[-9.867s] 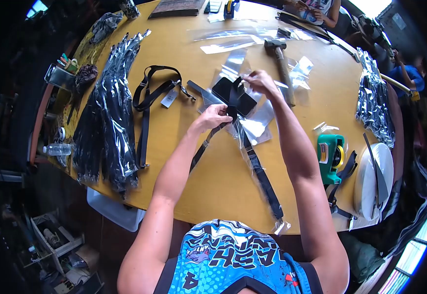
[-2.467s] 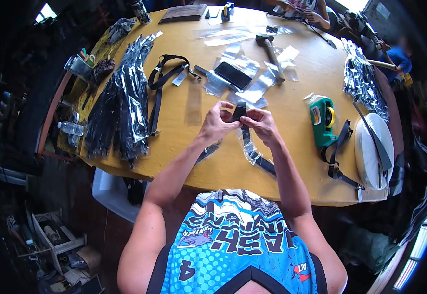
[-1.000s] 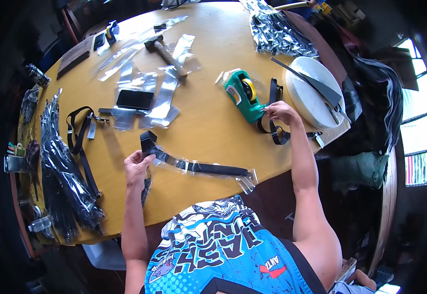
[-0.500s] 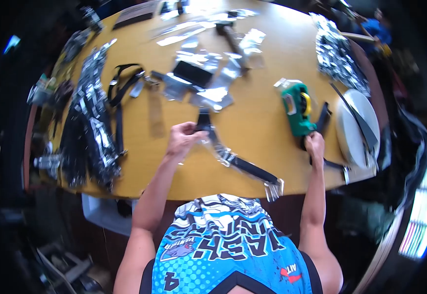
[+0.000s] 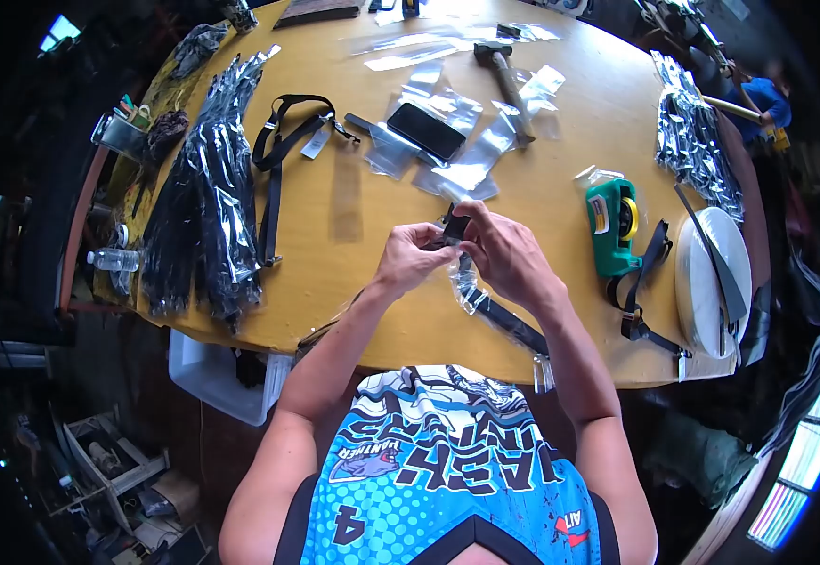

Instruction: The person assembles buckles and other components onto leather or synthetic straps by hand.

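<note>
A black strap in a clear plastic sleeve runs from my two hands down toward the table's front edge. My left hand pinches the strap's upper end, its fingers closed. From the other side my right hand also grips this end, thumb and fingers meeting close to the left ones. Whether a bit of tape sits between the fingertips is hidden. Just beyond the hands, several clear plastic sleeves lie around a black phone. A green tape dispenser stands to the right.
Bundled sleeved straps lie at left, beside a loose black strap. More sleeved straps lie far right, near a white round roll and another black strap. A hammer rests farther back. A person in blue is beyond.
My right hand has moved left from beside the tape dispenser to the strap's upper end, meeting my left hand. The left hand keeps hold of the strap. The view has shifted.
</note>
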`<action>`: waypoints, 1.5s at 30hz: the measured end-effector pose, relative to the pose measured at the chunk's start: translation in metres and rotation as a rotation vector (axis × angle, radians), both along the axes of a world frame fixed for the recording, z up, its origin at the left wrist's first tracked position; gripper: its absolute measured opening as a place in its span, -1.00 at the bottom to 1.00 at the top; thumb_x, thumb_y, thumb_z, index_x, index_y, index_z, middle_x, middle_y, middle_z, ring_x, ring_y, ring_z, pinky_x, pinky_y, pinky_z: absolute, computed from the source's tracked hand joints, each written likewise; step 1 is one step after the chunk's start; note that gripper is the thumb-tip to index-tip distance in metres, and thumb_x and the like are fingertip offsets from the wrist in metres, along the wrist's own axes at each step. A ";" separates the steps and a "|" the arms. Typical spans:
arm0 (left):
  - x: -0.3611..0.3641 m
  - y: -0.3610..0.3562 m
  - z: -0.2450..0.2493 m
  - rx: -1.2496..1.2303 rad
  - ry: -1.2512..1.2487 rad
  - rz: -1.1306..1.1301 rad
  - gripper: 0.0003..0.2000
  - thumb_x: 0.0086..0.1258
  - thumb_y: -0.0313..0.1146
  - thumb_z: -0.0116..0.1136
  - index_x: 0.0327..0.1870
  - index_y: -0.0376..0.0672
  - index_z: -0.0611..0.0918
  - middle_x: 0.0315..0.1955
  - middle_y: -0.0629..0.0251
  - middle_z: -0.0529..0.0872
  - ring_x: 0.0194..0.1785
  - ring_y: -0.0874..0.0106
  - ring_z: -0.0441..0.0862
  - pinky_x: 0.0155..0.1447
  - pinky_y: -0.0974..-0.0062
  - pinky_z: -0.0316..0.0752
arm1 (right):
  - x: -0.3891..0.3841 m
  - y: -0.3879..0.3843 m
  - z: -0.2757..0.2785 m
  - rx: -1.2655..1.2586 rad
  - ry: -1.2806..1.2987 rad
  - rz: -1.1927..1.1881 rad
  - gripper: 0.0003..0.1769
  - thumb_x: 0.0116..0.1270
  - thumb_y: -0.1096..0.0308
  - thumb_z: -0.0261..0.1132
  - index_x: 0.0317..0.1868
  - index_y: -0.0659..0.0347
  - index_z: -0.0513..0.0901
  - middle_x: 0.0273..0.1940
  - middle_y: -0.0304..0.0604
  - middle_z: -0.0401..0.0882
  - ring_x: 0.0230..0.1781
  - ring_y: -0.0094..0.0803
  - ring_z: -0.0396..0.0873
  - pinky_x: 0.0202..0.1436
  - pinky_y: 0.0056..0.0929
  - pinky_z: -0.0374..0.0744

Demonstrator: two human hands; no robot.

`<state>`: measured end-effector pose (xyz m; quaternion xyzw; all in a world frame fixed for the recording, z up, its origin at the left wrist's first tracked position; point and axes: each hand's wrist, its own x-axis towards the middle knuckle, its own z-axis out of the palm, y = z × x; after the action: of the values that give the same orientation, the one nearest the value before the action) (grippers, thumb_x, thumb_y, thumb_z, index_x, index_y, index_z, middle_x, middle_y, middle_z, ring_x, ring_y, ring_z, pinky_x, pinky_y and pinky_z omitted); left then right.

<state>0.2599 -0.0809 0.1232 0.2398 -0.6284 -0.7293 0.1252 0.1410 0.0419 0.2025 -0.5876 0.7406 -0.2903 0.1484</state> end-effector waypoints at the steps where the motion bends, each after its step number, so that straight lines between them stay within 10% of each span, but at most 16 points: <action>1: 0.001 0.000 0.001 -0.015 -0.001 -0.014 -0.83 0.09 -0.41 0.34 -0.38 -0.30 0.64 -0.53 0.47 0.60 -0.45 0.74 0.43 -0.38 0.77 0.33 | 0.000 -0.002 -0.001 0.000 0.000 0.004 -0.57 0.13 0.52 0.20 0.03 0.22 0.30 -0.35 0.02 0.56 -0.22 -0.01 0.53 -0.14 -0.17 0.45; 13: 0.004 0.005 0.002 -0.020 0.016 -0.014 -0.87 0.10 -0.50 0.29 -0.35 -0.31 0.62 -0.44 0.42 0.64 -0.37 0.71 0.47 -0.26 0.73 0.38 | 0.015 -0.004 0.005 -0.028 0.271 -0.001 -0.76 0.14 0.46 0.08 -0.15 0.25 0.38 -0.40 0.00 0.52 -0.29 -0.12 0.51 -0.22 -0.20 0.44; 21: 0.004 0.004 0.001 0.048 0.101 0.010 -0.87 0.11 -0.52 0.29 -0.31 -0.30 0.64 -0.43 0.39 0.67 -0.37 0.70 0.51 -0.26 0.74 0.40 | 0.022 0.007 -0.005 -0.197 0.219 -0.357 -0.58 0.01 0.39 0.37 -0.13 0.29 0.41 -0.27 0.05 0.42 -0.30 -0.05 0.47 -0.18 -0.20 0.45; 25: 0.007 0.001 0.006 0.075 0.073 0.022 -0.88 0.11 -0.51 0.30 -0.33 -0.27 0.65 -0.45 0.41 0.67 -0.40 0.72 0.51 -0.29 0.76 0.40 | 0.002 0.012 -0.052 -0.308 -0.654 -0.499 -0.63 0.16 0.29 0.34 -0.09 0.31 0.48 -0.19 -0.08 0.50 -0.27 -0.36 0.52 -0.16 -0.41 0.49; 36: 0.012 0.009 0.030 -0.077 0.065 -0.041 -0.89 0.17 -0.42 0.31 -0.38 -0.24 0.64 -0.49 0.44 0.63 -0.38 0.70 0.48 -0.28 0.73 0.35 | 0.018 0.010 -0.077 -0.409 -1.040 -0.228 -0.87 0.22 0.42 0.30 -0.35 0.33 0.58 -0.47 -0.34 0.55 -0.44 -0.71 0.44 -0.36 -0.71 0.40; 45: 0.012 0.013 0.022 -0.052 0.155 -0.066 -0.89 0.21 -0.41 0.28 -0.36 -0.25 0.63 -0.42 0.38 0.68 -0.34 0.67 0.52 -0.21 0.68 0.41 | 0.015 0.019 -0.050 -0.369 -1.169 -0.204 -0.79 0.28 0.45 0.23 -0.12 0.39 0.57 -0.28 -0.26 0.60 -0.26 -0.62 0.50 -0.14 -0.62 0.46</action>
<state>0.2715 -0.0679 0.1449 0.1582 -0.6432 -0.7328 0.1555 0.1562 0.0605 0.1525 -0.2738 0.5267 -0.6999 0.3971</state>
